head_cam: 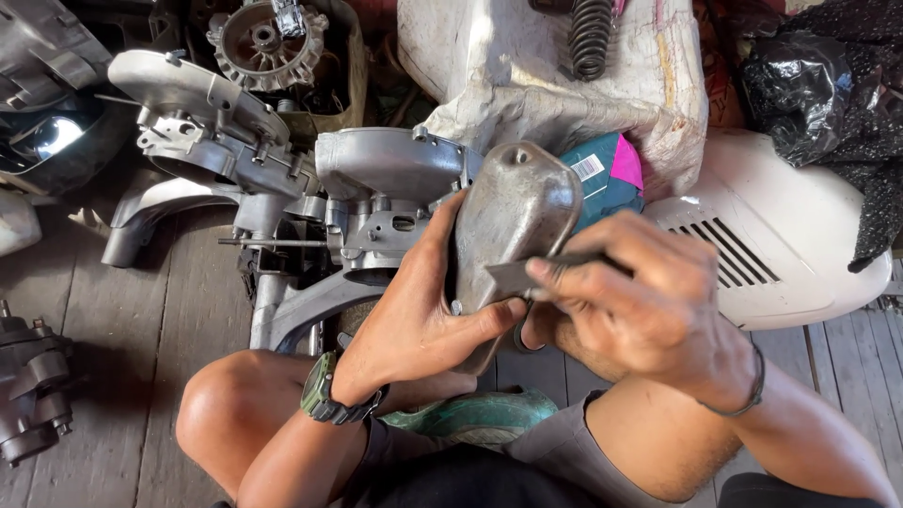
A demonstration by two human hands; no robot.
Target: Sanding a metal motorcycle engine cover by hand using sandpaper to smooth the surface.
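The left hand (414,315) grips a grey cast-metal engine cover (513,221) from its left edge, fingers wrapped behind it and the thumb pressed across its lower face; the cover is held tilted, above the lap, at the centre of the view. The right hand (640,306) comes in from the right with its fingers pinched together on a small flat dark strip (531,273), which may be an abrasive piece or a blade; which one cannot be told. The strip's left end lies against the cover's lower right face. A green wristwatch (324,386) sits on the left wrist and a thin dark bracelet (748,390) on the right wrist. Just beyond the cover, to the far left, an engine crankcase assembly (376,202) rests on the wooden plank floor (113,329), with a second casing (202,113) farther left. A teal and pink box (607,174) lies directly behind the cover, against a white sack (536,71) that carries a coil spring (591,38). A white vented body panel (781,245) lies to the right, partly under black plastic sheeting (837,94). A teal sandal (480,414) shows near the bent knee (221,404).
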